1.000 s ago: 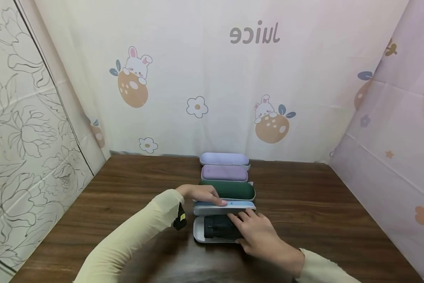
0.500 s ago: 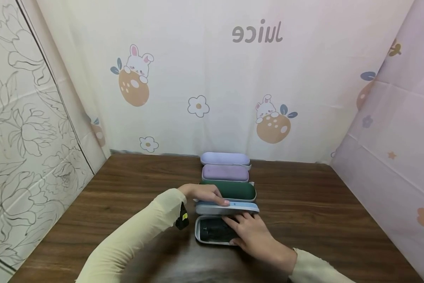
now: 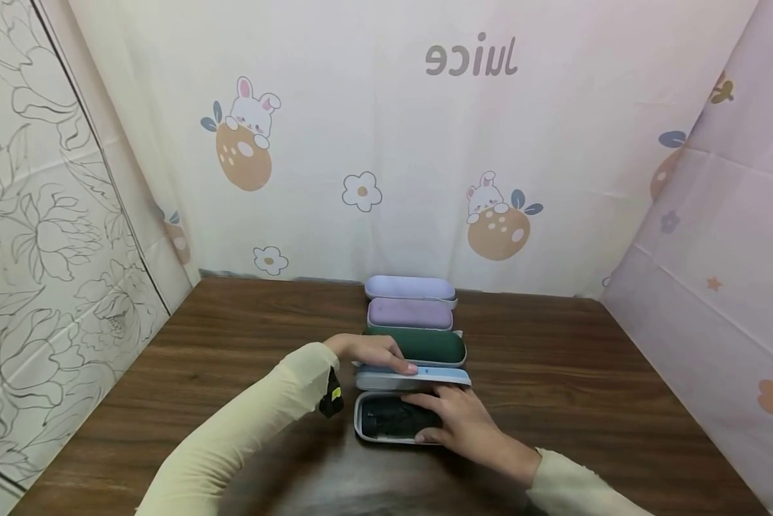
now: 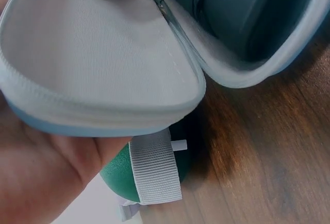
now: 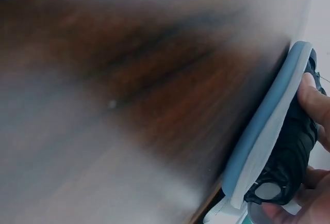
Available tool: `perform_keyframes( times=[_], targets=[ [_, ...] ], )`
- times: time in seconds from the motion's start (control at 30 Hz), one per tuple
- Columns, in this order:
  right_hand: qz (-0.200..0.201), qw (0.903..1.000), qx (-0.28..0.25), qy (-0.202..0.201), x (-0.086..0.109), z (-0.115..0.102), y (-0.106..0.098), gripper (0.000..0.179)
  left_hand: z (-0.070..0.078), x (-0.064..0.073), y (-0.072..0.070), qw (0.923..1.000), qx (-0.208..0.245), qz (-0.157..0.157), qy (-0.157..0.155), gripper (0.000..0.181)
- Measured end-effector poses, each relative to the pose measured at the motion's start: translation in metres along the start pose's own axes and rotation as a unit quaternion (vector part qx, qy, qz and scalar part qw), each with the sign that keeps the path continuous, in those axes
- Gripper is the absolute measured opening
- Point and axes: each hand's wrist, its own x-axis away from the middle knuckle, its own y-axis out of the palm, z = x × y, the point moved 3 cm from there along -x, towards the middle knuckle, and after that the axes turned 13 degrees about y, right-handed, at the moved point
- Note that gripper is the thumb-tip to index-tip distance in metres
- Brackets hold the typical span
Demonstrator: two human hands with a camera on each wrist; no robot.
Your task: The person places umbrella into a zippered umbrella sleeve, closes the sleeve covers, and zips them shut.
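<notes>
A light-blue zip case [image 3: 358, 419] lies unfolded, its lid [image 3: 386, 380] standing up behind its tray half. In the tray is a black folded umbrella [image 3: 389, 417]; the right wrist view shows the umbrella's fabric [image 5: 294, 136] with a round pale end cap. My right hand [image 3: 466, 423] lies over the right part of the umbrella, thumb on the near side and fingers on the far side. My left hand [image 3: 373, 351] holds the lid upright from behind. The left wrist view shows the lid's grey lining [image 4: 103, 53] and my palm [image 4: 41, 167] behind it.
Behind the blue case a green case [image 3: 431, 347], a purple case [image 3: 410, 314] and a lavender case [image 3: 409, 288] lie in a row, all closed. The row ends at the printed curtain [image 3: 309, 179]. Dark wooden table [image 3: 554, 373] surrounds it.
The umbrella has shifted left and sunk lower in the tray, covering the pale lining at the left end. My right hand moved slightly left with it; the left hand stays at the lid.
</notes>
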Motion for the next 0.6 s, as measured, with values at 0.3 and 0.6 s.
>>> perform_keyframes(
  times=[0.3, 0.6],
  targets=[
    [-0.004, 0.9989, 0.012, -0.046, 0.006, 0.005, -0.013, 0.052, -0.002, 0.000, 0.000, 0.9999, -0.012, 0.003, -0.009, 0.040],
    [0.190, 0.9654, -0.106, -0.144, 0.007, 0.027, -0.065, 0.010, -0.003, 0.001, 0.005, 0.9998, -0.016, -0.001, 0.009, 0.042]
  ],
)
